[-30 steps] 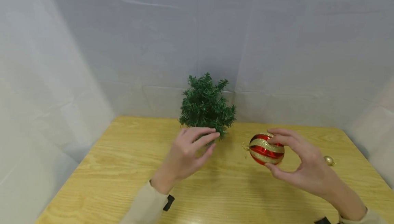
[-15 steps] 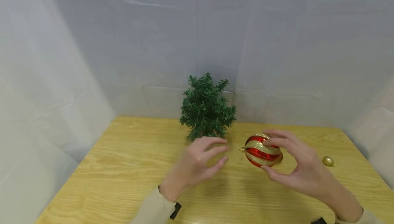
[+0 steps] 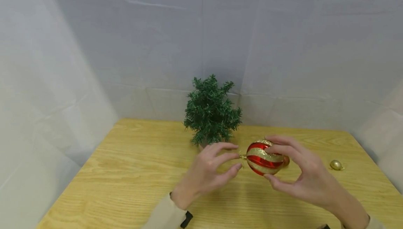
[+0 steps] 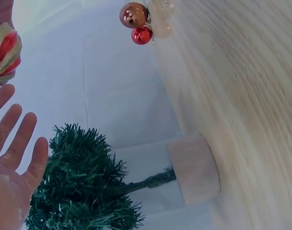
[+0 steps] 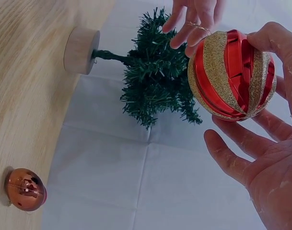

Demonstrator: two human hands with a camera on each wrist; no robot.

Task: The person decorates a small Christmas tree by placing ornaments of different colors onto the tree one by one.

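Observation:
My right hand (image 3: 310, 171) holds a large red Christmas bauble (image 3: 264, 160) with gold glitter stripes, pinched between thumb and fingers above the table. Its gold cap and thin hanging loop point left. Close to that loop, my left hand (image 3: 211, 173) has its fingers extended, thumb apart from them. In the right wrist view the left hand's fingertips (image 5: 177, 40) reach beside the thread loop; whether they touch it I cannot tell. A small green artificial Christmas tree (image 3: 212, 112) stands upright behind the left hand, its round wooden base (image 4: 193, 170) showing in the left wrist view.
A small gold bauble (image 3: 336, 165) lies on the wooden table (image 3: 126, 166) at the right. A small red bauble (image 4: 142, 35) sits near a coppery-looking one (image 4: 134, 15) in the left wrist view. Pale cloth (image 3: 157, 47) hangs behind the table and at both sides.
My left hand has moved right and toward me, away from the tree, up to the bauble's loop. The right hand has shifted slightly left with the striped bauble.

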